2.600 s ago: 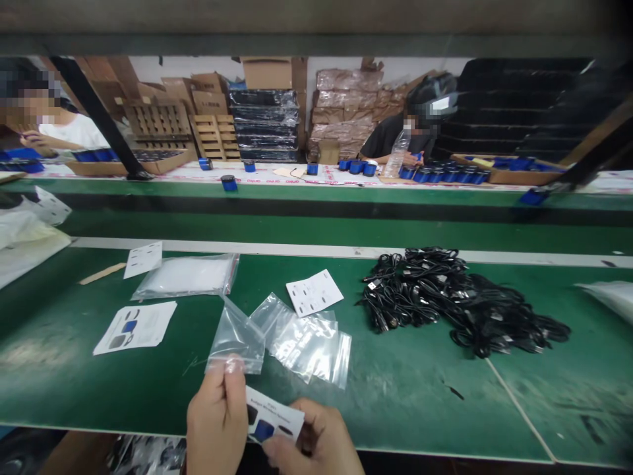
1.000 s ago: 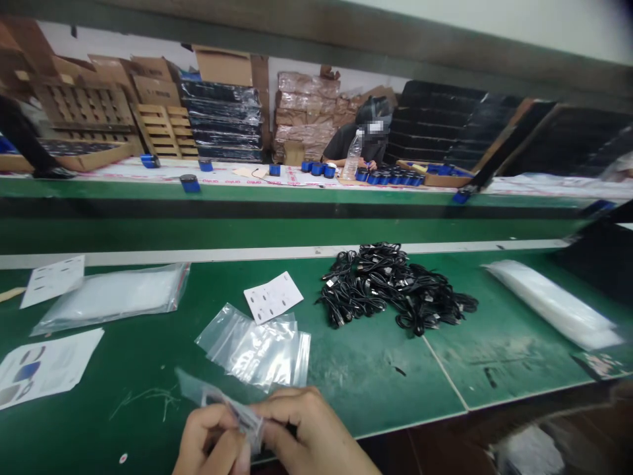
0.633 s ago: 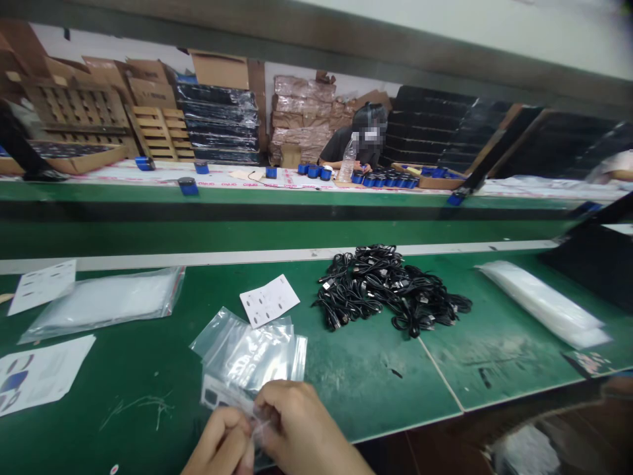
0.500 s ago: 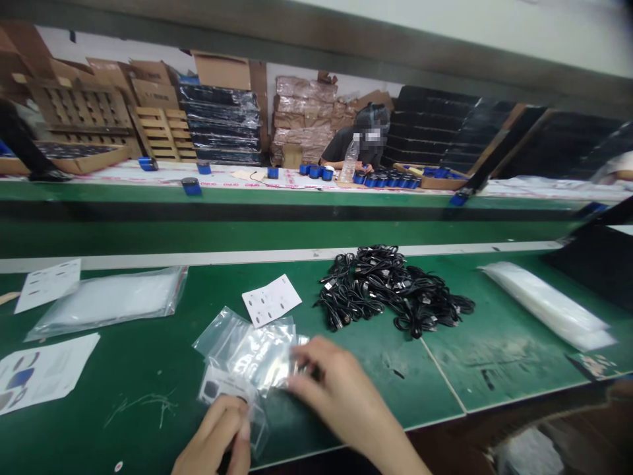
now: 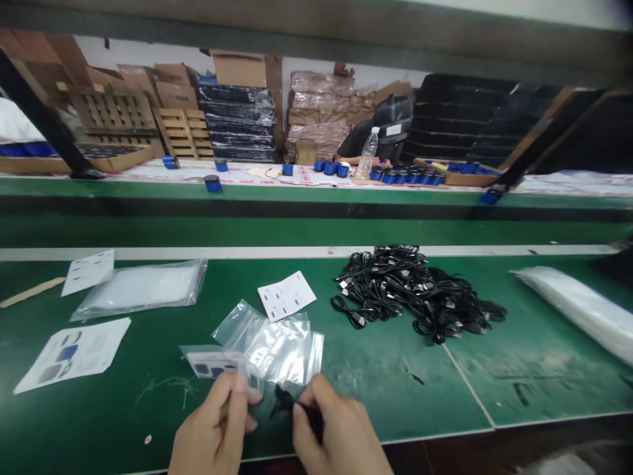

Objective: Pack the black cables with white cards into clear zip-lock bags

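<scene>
Near the front edge of the green table, my left hand (image 5: 217, 422) pinches a clear plastic bag (image 5: 253, 382) with a printed leaflet (image 5: 213, 363) inside it. Just to the right, my right hand (image 5: 331, 429) is closed around a bundled black cable (image 5: 285, 401), one end of which sticks out toward the bag. Beyond both hands lie several loose clear plastic bags (image 5: 281, 346), overlapping one another. A folded white leaflet (image 5: 287, 297) rests against their far side.
A heap of black cables (image 5: 395, 284) lies right of centre. Printed sheets (image 5: 74, 353) and a packet of clear bags (image 5: 143, 290) are at left; a long plastic bundle (image 5: 573, 310) is at right. Behind, a raised shelf (image 5: 277, 195) holds blue items, with a person (image 5: 386, 132) beyond.
My right hand has drawn back from the loose bags and now shows a black cable in its grip. My left hand has lifted the bag with the leaflet. The view has shifted slightly left.
</scene>
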Demonstrator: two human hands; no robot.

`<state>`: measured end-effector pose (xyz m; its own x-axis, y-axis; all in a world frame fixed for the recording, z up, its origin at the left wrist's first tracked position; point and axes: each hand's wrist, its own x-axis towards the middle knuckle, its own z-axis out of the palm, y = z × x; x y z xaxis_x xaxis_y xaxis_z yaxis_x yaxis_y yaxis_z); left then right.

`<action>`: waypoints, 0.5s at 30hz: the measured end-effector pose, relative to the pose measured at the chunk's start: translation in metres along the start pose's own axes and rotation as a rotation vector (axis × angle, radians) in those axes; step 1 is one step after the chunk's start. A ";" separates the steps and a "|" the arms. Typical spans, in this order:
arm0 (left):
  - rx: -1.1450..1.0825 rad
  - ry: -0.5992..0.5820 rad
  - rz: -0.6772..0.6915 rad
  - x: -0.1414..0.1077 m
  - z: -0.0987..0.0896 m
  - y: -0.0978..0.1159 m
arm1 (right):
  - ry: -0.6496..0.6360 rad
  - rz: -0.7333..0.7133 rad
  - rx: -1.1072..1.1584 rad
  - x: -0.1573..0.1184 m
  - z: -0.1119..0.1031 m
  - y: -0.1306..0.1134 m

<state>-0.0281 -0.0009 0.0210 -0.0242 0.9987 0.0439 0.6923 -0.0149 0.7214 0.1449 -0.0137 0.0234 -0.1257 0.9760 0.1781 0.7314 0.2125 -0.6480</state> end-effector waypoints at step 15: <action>-0.289 0.068 -0.182 -0.005 0.007 0.008 | -0.315 0.062 0.808 -0.007 0.005 -0.008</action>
<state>-0.0174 -0.0055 0.0216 -0.1834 0.9809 -0.0648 0.4393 0.1407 0.8873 0.1368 -0.0224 0.0234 -0.3680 0.9298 -0.0107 0.0579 0.0114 -0.9983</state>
